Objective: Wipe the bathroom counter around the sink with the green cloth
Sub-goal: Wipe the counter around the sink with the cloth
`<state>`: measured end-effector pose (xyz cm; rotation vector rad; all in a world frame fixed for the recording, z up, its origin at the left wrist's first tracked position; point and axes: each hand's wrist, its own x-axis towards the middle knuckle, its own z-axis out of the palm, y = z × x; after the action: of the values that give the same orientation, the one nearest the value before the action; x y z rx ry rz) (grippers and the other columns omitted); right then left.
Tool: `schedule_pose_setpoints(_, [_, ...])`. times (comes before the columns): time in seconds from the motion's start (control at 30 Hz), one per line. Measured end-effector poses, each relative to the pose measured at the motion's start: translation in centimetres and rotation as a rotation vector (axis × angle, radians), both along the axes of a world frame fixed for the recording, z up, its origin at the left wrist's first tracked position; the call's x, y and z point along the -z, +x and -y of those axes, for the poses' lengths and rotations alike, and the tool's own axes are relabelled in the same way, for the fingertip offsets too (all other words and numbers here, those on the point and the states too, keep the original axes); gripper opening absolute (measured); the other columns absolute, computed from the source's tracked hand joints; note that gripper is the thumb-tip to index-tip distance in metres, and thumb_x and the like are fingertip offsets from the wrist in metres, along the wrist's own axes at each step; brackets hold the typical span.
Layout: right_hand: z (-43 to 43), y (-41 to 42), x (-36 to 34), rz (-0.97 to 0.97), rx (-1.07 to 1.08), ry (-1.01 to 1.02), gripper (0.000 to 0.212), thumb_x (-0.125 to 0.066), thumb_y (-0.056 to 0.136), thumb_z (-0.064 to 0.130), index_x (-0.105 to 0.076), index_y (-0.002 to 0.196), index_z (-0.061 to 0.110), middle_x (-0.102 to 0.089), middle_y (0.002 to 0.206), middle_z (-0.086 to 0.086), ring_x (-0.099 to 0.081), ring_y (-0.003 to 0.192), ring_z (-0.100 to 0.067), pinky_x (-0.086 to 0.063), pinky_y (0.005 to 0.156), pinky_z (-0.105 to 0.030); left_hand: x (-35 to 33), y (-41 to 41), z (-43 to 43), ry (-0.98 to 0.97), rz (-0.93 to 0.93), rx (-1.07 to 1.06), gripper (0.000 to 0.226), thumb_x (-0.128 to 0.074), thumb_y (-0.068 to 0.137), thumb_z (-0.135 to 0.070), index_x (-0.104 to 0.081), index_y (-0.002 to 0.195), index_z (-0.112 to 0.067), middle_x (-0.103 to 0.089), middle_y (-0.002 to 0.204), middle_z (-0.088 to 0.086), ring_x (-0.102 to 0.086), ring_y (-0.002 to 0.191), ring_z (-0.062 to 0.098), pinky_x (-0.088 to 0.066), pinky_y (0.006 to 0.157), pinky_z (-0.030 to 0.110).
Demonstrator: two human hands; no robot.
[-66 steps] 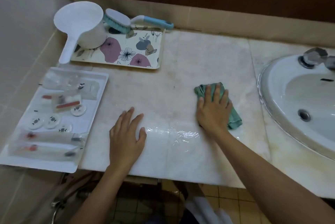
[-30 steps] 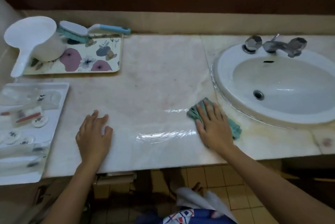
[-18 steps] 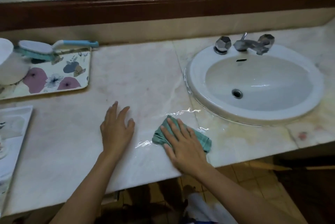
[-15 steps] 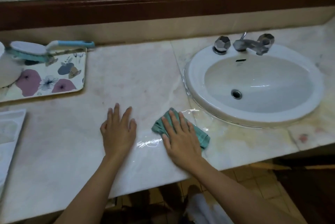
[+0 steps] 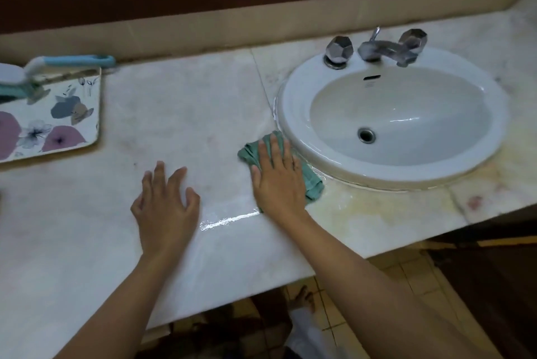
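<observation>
My right hand (image 5: 279, 175) lies flat on the crumpled green cloth (image 5: 312, 183), pressing it onto the pale marble counter (image 5: 186, 114) right at the front left rim of the white oval sink (image 5: 293, 91). Most of the cloth is hidden under my palm; its edges stick out left and right. My left hand (image 5: 165, 207) rests flat on the counter, fingers spread, holding nothing, a short way left of the cloth. A wet shiny streak (image 5: 229, 217) runs between my two hands.
A flowered tray (image 5: 72, 114) sits at the far left with a blue-handled brush (image 5: 72, 61) across its back edge. A metal tap with two faceted knobs (image 5: 377, 49) stands behind the sink. The counter's front edge drops to a tiled floor (image 5: 406, 277). A wood-framed mirror runs along the back.
My right hand has slid the cloth away from the front edge, up against the sink's left rim. My left hand stays flat on the counter. The view has shifted slightly.
</observation>
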<state>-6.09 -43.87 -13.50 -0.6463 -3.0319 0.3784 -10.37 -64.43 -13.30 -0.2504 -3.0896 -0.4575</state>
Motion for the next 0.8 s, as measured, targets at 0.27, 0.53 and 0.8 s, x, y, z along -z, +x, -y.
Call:
schedule_pose_setpoints(0.27, [-6.5,14.3,-0.7,0.055,-0.006,0.029,0.059,-0.018,0.099,0.046,-0.007,0.154,0.028,0.006,0.162,0.008,0.015,0.147,-0.015,-0.004,0.119,-0.038,-0.1,0.2,0.2,0.039,0.024,0.000,0.043,-0.044,0.094,-0.035,-0.046,0.137,-0.032,-0.027,0.158,0.001,-0.017,0.147,0.022,-0.023,0.110,0.051])
schedule_pose_setpoints(0.53, [-4.8,15.6,-1.0,0.040,0.371,-0.008,0.066,-0.008,0.094,0.046,-0.012,0.154,0.019,-0.002,0.162,-0.002,0.006,0.148,-0.025,-0.008,0.119,-0.046,-1.3,0.2,-0.7,0.086,0.128,-0.060,0.044,-0.045,0.093,-0.032,-0.051,0.136,-0.031,-0.023,0.160,0.003,-0.014,0.149,0.024,-0.017,0.113,0.051])
schedule_pose_setpoints(0.8, [-3.8,16.7,-0.8,0.014,-0.033,0.018,0.058,-0.030,0.099,0.044,-0.023,0.152,0.024,-0.008,0.162,0.004,-0.004,0.149,-0.021,-0.019,0.115,-0.042,-2.8,5.9,-10.5,0.353,0.168,0.253,0.037,-0.061,0.085,-0.022,-0.064,0.122,-0.026,-0.039,0.149,0.001,-0.035,0.137,0.023,-0.028,0.107,0.047])
